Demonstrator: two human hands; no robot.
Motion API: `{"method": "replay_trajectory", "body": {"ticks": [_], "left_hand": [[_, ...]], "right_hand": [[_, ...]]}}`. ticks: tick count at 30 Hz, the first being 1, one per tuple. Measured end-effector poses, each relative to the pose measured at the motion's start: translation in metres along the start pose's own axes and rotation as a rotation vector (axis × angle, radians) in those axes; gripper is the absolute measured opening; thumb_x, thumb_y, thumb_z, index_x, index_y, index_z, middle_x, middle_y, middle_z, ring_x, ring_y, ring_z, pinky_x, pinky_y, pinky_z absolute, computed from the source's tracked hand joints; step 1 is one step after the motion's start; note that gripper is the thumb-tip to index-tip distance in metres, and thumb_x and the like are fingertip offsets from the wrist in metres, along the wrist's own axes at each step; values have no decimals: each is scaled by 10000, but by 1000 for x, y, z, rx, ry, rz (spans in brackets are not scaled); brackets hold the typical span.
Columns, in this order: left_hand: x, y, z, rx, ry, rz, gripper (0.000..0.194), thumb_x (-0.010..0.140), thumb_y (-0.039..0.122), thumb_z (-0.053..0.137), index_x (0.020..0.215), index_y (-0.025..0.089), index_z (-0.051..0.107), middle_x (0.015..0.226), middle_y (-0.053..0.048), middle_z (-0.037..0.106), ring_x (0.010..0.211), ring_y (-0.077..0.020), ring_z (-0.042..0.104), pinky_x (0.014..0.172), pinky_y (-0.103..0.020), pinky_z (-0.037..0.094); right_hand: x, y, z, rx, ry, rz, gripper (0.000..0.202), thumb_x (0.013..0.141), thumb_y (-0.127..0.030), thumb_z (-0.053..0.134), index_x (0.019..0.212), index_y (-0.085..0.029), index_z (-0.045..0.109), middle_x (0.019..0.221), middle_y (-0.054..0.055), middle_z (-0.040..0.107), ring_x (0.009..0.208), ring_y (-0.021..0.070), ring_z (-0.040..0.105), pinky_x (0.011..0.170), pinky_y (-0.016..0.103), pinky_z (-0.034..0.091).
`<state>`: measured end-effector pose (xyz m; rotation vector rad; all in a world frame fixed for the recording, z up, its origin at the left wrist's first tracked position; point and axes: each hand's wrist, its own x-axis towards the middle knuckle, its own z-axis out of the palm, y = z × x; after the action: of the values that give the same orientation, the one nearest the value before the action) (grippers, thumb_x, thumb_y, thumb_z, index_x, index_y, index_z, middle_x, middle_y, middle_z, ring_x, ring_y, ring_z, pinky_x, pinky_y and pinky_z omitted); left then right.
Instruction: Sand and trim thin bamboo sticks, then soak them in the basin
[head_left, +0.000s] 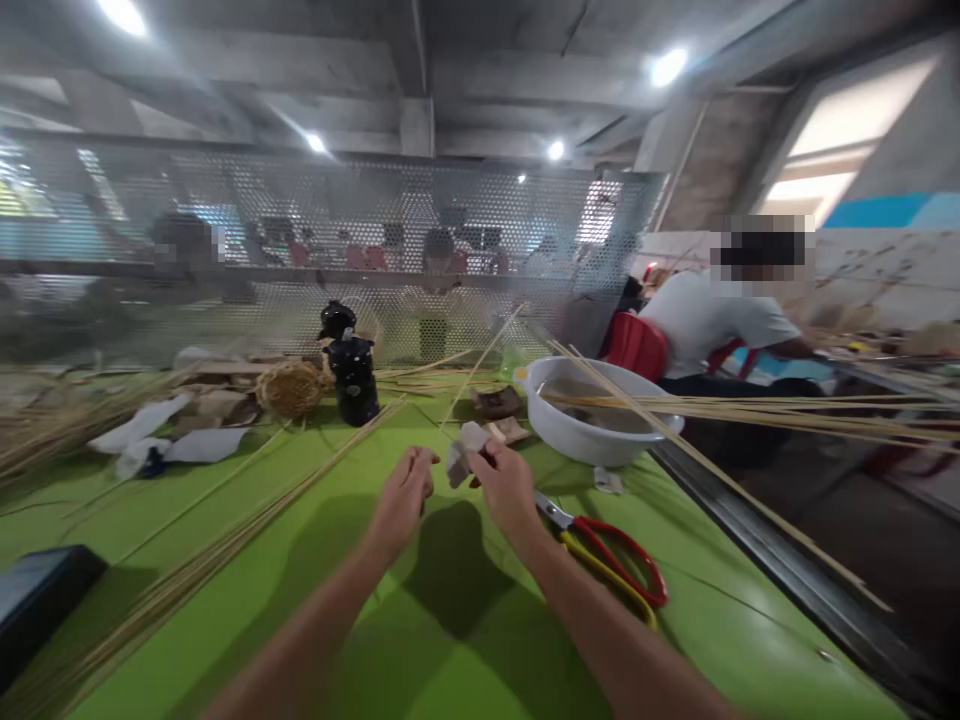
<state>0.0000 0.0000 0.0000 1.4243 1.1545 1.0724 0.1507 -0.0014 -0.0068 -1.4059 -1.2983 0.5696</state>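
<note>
My right hand (504,485) pinches a small crumpled greyish-white scrap (463,452), paper or cloth, above the green table. Close by on the left is my left hand (403,500), its fingers curled together. Whether anything sits in that grip is hidden. Scissors (600,555) with one red and one yellow handle lie beside my right wrist, the blades partly behind it. Just beyond my right hand are brown scraps (499,402) on the table.
A white basin (600,440) of water stands at the right, long pale strips (750,410) across its rim. A black bottle (352,380), a small woven basket (290,390) and white paper (206,445) are at the left. Beyond the table's right edge sits a person (705,320).
</note>
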Motion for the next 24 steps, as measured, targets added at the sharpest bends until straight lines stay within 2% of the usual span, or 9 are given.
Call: {"method": "replay_trajectory", "body": {"ticks": [3,5,7,13,17,20,24], "left_hand": [[-4,1,4,-52,-56,45,328,893,522,402,803,215,478,545,70,337,477,-100,326,478,-223,288],[-4,-3,7,-39,-121,40,340,884,528,424,763,213,463,548,65,355,480,-100,338,472,-223,287],[-3,-7,9,-4,-140,24,345,868,527,453,733,210,455,559,57,382,481,-98,352,463,-222,279],[2,-11,8,59,-130,33,349,849,526,460,706,208,455,549,54,389,464,-93,339,451,-217,258],[-1,-2,7,31,-146,-15,388,840,580,453,723,211,443,536,65,377,448,-85,312,442,-209,237],[-5,4,7,-6,-133,-18,379,822,572,482,723,208,445,530,66,387,441,-80,308,435,-207,224],[-7,6,8,-62,-131,8,354,805,546,514,742,201,462,523,70,383,438,-74,306,427,-202,219]], "right_hand": [[-4,-7,-2,-335,98,-127,158,774,-254,546,626,-202,559,622,12,589,575,140,449,558,254,311],[-8,-10,0,-421,91,-184,148,777,-223,550,631,-201,554,654,21,598,598,141,459,572,255,302],[-11,-13,2,-415,59,-220,171,795,-225,552,626,-201,542,666,21,594,620,143,478,582,251,305],[-12,-14,4,-122,-27,-231,197,814,-259,558,628,-197,537,656,-11,546,638,135,489,608,237,347],[-10,-14,5,335,-144,-113,223,821,-380,565,694,-197,571,692,-5,550,656,145,505,618,243,415],[-7,-13,8,606,-181,-33,276,844,-434,508,722,-197,582,720,9,556,666,153,520,635,260,453],[-4,-11,9,653,-224,34,232,773,-426,588,710,-203,584,704,3,559,648,146,515,626,256,441]]}}
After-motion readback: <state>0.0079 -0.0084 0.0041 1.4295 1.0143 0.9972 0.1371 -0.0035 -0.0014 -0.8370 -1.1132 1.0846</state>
